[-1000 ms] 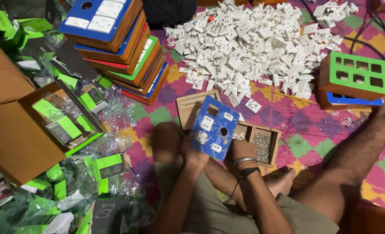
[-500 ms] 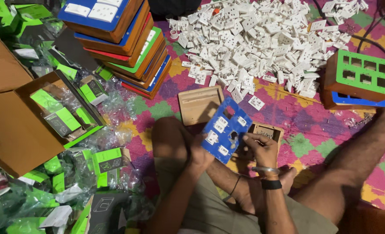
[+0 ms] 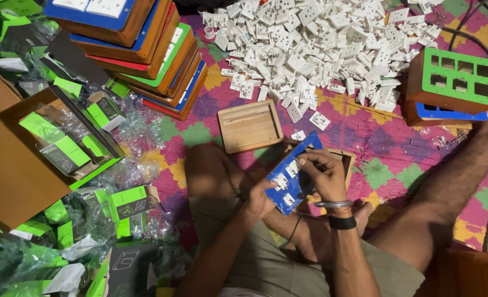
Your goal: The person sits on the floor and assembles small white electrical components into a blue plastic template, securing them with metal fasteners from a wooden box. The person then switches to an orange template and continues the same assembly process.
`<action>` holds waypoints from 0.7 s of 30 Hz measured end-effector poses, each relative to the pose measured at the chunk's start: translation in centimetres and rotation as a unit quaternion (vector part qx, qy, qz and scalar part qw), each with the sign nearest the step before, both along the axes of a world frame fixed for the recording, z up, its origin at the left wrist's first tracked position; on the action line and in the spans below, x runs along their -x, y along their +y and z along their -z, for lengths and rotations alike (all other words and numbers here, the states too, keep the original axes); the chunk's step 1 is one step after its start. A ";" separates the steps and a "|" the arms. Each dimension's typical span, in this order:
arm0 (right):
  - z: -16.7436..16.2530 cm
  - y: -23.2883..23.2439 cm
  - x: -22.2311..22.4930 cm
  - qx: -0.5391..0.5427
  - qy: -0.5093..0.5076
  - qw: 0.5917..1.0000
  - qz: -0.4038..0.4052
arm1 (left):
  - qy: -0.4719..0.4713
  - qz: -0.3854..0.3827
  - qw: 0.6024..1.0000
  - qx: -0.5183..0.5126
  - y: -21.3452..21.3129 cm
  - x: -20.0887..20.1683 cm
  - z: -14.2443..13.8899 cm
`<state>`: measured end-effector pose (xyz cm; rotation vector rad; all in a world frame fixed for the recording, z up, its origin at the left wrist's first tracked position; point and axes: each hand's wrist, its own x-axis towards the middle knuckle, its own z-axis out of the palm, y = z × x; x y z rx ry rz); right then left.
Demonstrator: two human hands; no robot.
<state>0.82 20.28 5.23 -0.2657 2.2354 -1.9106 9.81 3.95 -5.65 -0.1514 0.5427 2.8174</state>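
Both hands meet over the lap on one blue switch plate (image 3: 294, 179). Going left to right: an open cardboard carton (image 3: 13, 165) sits at the far left, holding green-and-black packets in clear plastic, with more of the same packets (image 3: 125, 202) spilled on the floor beside it. Behind that rises a leaning stack of wooden switch boxes (image 3: 139, 49) with blue, red and green face plates — apparently the assembled ones, piled out of the way.

Next comes the left hand (image 3: 259, 199), closed on the plate's lower-left edge, thumb on top and fingers beneath, the forearm rising from the lower left. It seems to act as the clamp, tilting the plate so its face is turned up to the eyes. Just above lies a bare wooden box (image 3: 250, 126), hollow side up and within easy reach.

The right hand (image 3: 322, 176) curls over the plate's upper right, fingertips pinched down on one of the white inserts seated in it; whether they grip or only press is unclear. The wrist is bent, with a metal bangle and a dark band on it. A second wooden box (image 3: 347, 159) lies partly hidden under the plate.

Farther back spreads a heap of loose white sockets and switches (image 3: 321, 44) — and at the far right stands a box with an unfilled green plate (image 3: 455, 74).
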 end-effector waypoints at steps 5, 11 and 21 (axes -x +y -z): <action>0.4 0.1 -0.3 0.012 -0.034 0.999 0.017 | 0.001 0.023 1.000 0.001 -0.1 -0.2 0.2; -0.9 -1.0 -1.1 -0.017 0.047 0.998 0.045 | -0.004 0.008 0.999 0.035 -0.1 -0.3 -0.5; -3.6 -3.2 -3.1 -0.147 0.240 0.953 0.113 | -0.017 0.018 0.999 0.039 0.4 -0.3 1.1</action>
